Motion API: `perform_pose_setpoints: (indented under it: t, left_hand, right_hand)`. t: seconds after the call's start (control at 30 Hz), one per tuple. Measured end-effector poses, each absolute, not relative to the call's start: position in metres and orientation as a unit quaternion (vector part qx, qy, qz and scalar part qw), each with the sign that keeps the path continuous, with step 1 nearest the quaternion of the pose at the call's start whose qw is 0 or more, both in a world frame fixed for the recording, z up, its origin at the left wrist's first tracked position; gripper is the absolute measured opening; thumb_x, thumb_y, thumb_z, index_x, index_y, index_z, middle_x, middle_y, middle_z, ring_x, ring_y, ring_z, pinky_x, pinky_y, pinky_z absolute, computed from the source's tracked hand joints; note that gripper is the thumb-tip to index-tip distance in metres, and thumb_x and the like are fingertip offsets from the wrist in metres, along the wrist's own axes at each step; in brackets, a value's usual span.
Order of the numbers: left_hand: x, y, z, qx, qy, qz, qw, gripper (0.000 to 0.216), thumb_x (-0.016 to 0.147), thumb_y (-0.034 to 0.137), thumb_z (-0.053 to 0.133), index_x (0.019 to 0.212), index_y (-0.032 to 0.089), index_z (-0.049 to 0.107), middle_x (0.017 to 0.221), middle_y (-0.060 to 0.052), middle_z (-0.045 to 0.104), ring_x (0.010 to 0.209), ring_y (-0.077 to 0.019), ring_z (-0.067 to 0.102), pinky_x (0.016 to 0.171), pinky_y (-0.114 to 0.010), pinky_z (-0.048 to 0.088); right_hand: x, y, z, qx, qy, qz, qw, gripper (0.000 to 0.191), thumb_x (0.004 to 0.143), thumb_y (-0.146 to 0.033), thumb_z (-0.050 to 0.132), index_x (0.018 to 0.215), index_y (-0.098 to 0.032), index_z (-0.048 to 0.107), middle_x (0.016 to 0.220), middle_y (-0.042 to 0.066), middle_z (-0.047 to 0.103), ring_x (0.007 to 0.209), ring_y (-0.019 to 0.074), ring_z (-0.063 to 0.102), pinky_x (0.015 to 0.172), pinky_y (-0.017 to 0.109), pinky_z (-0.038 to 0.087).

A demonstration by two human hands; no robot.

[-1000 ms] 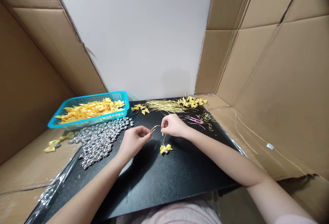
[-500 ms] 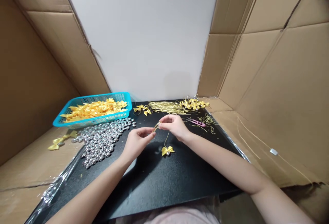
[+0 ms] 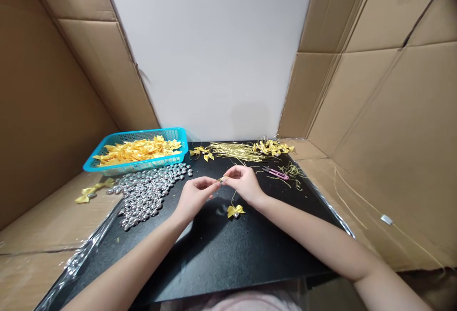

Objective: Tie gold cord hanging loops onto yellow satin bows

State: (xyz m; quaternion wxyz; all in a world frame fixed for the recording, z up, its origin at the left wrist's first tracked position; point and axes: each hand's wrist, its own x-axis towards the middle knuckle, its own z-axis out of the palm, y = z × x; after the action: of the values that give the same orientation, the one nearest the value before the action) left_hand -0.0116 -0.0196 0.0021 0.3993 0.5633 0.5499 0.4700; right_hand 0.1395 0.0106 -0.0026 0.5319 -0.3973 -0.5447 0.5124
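Observation:
Over the black table (image 3: 221,258), my left hand (image 3: 194,199) and my right hand (image 3: 244,185) meet fingertip to fingertip, both pinching a thin gold cord (image 3: 220,180). A length of cord drops below my right hand to a yellow ribbon bow (image 3: 236,211) with a silver bead at its middle. What the fingertips do with the cord is too small to make out. Left of my left hand lies a spread of shiny silver beads (image 3: 146,197). Pink-handled thread snips (image 3: 276,173) lie beyond my right hand.
A turquoise basket (image 3: 185,147) of yellow bows stands at the back left. Cut gold cords (image 3: 232,150) lie at the back, between beaded bows (image 3: 203,152) and a larger bow pile (image 3: 273,147). Cord scraps (image 3: 293,170) sit right of the snips. Cardboard walls (image 3: 385,111) flank both sides.
My fingertips have come closer together, and the cord loop between them shows less. The bow still hangs below my right hand. The whole view has shifted slightly.

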Motion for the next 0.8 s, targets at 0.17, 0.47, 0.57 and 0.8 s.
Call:
perform_pose_setpoints:
  t: [0.17,0.47,0.57,0.8]
  left_hand:
    - [-0.0111,-0.0202,0.0030,0.566,0.546,0.471,0.400,0.036,0.059,0.048,0.077,0.069,0.014,0.074,0.064,-0.005,0.070,0.048,-0.0120,0.054,0.043,-0.021,0.041]
    - [-0.0128,-0.0189,0.0007,0.573,0.541,0.468,0.400,0.038,0.054,0.048,0.081,0.067,0.013,0.073,0.059,-0.004,0.068,0.051,-0.0130,0.055,0.048,-0.022,0.042]
    - [-0.0133,-0.0183,-0.0007,0.575,0.541,0.467,0.399,0.038,0.055,0.048,0.080,0.067,0.013,0.073,0.061,-0.005,0.068,0.051,-0.0132,0.055,0.048,-0.022,0.041]
    - [-0.0142,-0.0181,-0.0023,0.584,0.536,0.466,0.394,0.038,0.059,0.049,0.078,0.070,0.013,0.073,0.062,-0.004,0.069,0.053,-0.0142,0.057,0.049,-0.022,0.042]
  right_hand:
    - [0.1391,0.0108,-0.0052,-0.397,-0.557,0.500,0.531,0.009,0.059,-0.021,0.070,0.061,-0.018,0.062,0.060,0.001,0.068,0.059,0.0166,0.066,0.065,0.029,0.054]
    - [0.1398,0.0103,-0.0050,-0.395,-0.569,0.495,0.525,0.011,0.060,-0.022,0.071,0.062,-0.017,0.062,0.061,0.002,0.068,0.061,0.0173,0.067,0.065,0.030,0.054]
    - [0.1400,0.0101,-0.0052,-0.396,-0.569,0.496,0.522,0.011,0.060,-0.022,0.072,0.063,-0.017,0.061,0.061,0.001,0.068,0.060,0.0173,0.067,0.065,0.030,0.054]
    - [0.1390,0.0114,-0.0085,-0.399,-0.559,0.500,0.527,0.013,0.058,-0.022,0.072,0.062,-0.018,0.061,0.061,0.000,0.067,0.060,0.0163,0.065,0.065,0.030,0.054]
